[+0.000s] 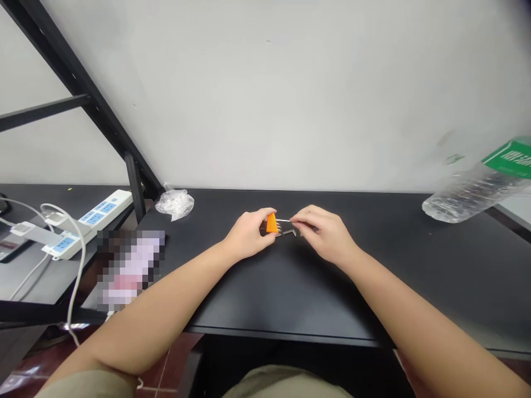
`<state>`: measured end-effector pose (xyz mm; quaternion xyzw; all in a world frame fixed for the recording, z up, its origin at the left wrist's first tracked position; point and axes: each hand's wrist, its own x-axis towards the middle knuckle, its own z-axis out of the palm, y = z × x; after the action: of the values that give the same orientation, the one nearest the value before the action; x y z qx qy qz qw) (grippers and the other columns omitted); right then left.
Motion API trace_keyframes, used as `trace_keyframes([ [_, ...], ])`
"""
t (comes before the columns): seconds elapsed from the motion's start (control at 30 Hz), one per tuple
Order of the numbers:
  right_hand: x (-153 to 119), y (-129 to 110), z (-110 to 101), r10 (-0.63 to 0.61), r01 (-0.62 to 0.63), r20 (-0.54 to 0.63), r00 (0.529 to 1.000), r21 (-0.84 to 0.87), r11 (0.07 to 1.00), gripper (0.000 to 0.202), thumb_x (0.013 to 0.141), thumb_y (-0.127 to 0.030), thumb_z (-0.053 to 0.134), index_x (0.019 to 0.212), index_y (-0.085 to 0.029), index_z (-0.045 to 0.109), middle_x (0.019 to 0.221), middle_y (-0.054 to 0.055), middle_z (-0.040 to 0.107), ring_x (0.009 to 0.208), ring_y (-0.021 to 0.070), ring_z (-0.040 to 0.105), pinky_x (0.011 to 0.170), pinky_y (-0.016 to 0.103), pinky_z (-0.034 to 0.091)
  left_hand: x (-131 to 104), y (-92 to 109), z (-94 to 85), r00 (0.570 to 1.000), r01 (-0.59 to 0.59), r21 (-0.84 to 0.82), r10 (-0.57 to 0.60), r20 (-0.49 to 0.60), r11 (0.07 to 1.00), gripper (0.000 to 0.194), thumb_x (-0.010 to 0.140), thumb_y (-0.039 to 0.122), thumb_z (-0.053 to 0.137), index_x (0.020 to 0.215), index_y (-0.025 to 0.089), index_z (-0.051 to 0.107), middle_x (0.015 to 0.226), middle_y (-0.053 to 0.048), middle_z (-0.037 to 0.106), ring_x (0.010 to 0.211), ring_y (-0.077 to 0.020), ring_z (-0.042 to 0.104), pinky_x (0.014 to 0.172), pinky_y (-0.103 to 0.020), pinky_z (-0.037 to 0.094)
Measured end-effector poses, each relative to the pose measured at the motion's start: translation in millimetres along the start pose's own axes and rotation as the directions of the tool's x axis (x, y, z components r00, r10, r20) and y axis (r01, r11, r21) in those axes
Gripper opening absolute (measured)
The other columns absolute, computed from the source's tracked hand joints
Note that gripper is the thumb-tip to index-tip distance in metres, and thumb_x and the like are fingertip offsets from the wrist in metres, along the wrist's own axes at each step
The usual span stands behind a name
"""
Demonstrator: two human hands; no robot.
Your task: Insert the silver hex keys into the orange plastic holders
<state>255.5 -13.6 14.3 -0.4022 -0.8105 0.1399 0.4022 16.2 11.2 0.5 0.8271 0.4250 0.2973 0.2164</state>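
Note:
Near the middle of the black table, my left hand (250, 233) grips an orange holder (271, 223) between thumb and fingers. Several thin metal keys stick out of its right side. My right hand (321, 231) pinches the end of one thin metal key (284, 221), whose other end meets the orange holder. Just below, between the hands, an L-shaped metal key (290, 232) shows; whether it lies on the table or sits in the holder I cannot tell.
Crumpled clear plastic (176, 204) lies at the table's back left. A large plastic bottle (468, 193) with a green label is at the right. On the left are a white power strip (89, 224) with cables, a blurred-out flat object (131, 268) and a black metal frame (99, 116).

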Motion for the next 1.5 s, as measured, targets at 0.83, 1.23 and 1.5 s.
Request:
trace_keyframes([
  [0.83,-1.5,12.9,5.6,0.075,-0.062,0.197,0.977,-0.073,0.995,0.015,0.094,-0.019,0.056,0.102,-0.022,0.069,0.099,0.006,0.064,0.078,0.017,0.06,0.074,0.033,0.05,0.7,-2.6,0.2,0.995,-0.096,-0.004,0.096,0.016,0.995,0.056,0.083,0.03,0.07,0.137,0.023,0.058,0.107,-0.003,0.073,0.09,-0.0188,0.07,0.087,-0.033,0.056],
  [1.23,-7.2,21.3,9.7,0.139,0.023,0.364,0.921,-0.406,0.913,0.018,0.097,-0.021,0.056,0.107,-0.023,0.071,0.104,0.007,0.064,0.08,0.0181,0.061,0.071,0.032,0.047,1.5,-5.1,2.2,0.98,-0.199,0.025,0.199,0.002,0.98,0.029,0.088,0.028,0.069,0.117,0.027,0.074,0.101,0.0,0.078,0.081,-0.0168,0.071,0.08,-0.031,0.056],
  [1.5,-7.3,14.3,11.4,0.192,0.019,0.402,0.895,-0.464,0.886,0.012,0.092,-0.014,0.056,0.084,-0.018,0.066,0.093,0.008,0.065,0.07,0.0172,0.059,0.062,0.031,0.043,0.5,-2.3,0.7,0.998,-0.064,-0.015,0.064,-0.004,0.998,0.061,0.086,0.029,0.07,0.144,0.027,0.052,0.107,0.0,0.076,0.095,-0.0182,0.073,0.088,-0.032,0.058],
])
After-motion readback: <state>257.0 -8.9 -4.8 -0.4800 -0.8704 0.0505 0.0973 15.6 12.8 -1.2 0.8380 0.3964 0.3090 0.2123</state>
